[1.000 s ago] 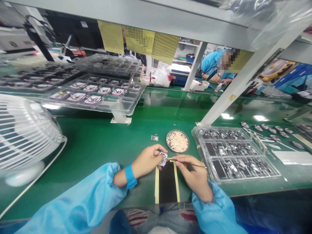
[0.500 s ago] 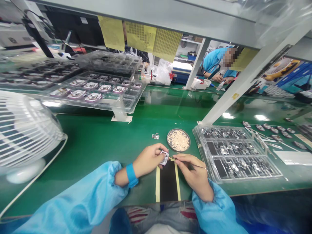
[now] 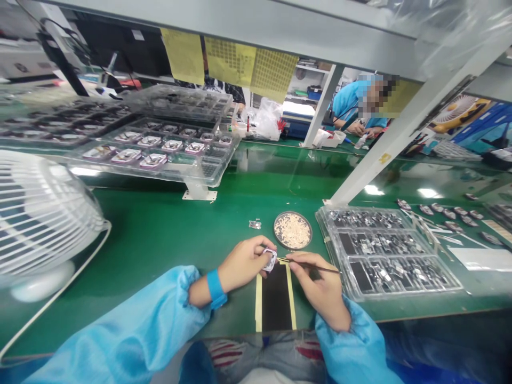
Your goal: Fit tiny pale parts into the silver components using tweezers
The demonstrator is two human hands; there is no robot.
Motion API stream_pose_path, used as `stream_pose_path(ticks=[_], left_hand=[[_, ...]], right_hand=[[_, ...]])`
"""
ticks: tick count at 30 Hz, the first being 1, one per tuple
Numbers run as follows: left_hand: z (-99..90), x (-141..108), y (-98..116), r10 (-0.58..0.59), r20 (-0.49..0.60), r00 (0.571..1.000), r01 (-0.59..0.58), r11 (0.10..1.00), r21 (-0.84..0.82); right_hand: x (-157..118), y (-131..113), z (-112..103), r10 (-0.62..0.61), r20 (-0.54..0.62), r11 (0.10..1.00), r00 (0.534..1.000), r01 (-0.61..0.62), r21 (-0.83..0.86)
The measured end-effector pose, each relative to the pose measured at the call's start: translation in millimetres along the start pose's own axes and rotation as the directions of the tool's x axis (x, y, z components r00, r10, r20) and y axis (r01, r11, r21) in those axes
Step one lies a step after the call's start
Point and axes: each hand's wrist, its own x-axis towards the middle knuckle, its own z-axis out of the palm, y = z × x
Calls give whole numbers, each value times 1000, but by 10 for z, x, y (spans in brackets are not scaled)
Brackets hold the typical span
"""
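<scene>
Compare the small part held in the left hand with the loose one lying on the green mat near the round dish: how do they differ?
The held part is pinched in the left hand and tilted up; the loose part lies flat and untouched on the mat. The held part faces the tweezers in the right hand; the loose part lies left of the round dish. Both look small and metallic.

Left hand [image 3: 244, 261] pinching a small white-framed metal part [image 3: 269, 260], right hand [image 3: 316, 282] gripping thin metal tweezers [image 3: 310, 265], tips at, perhaps touching, the part, black yellow-edged mat [image 3: 275, 298] beneath, round dish of tiny pale pieces [image 3: 292, 230] just beyond, clear plastic compartment tray [image 3: 390, 253] to the right, green bench [image 3: 160, 234]
</scene>
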Motion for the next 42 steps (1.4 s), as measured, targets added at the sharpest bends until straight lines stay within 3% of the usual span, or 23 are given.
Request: stream_pose_path(ticks=[5,16,24,30,34,38,40,42], left_hand=[[4,-22,60,-17,-3,1000,17,1000,-4],[15,-11,-58,36,16,999,-35,998,-56],[-12,13,22,23,5,1000,-22,986,-165],[-13,16,29,22,14,1000,-18,970,-241],[-114,42,97,79,-126,989,-103,975,-199],[-320,108,179,216,-343,914,-275,952,-135],[-430,161,179,241,-406,881,-316,940,-130],[-540,226,152,230,-447,865,-315,941,-126]], right_hand=[[2,14,-4,36,53,999,998,-37,3],[-7,58,7,60,96,998,994,-59,-15],[19,16,-5,198,164,925,966,-239,295],[16,1,-61,259,198,884,945,-314,346],[-8,5,-111,223,183,883,957,-278,379],[12,-27,-130,189,133,851,973,-230,472],[85,-73,-90,221,140,886,965,-259,386],[217,-143,2,216,173,960,961,-242,143]])
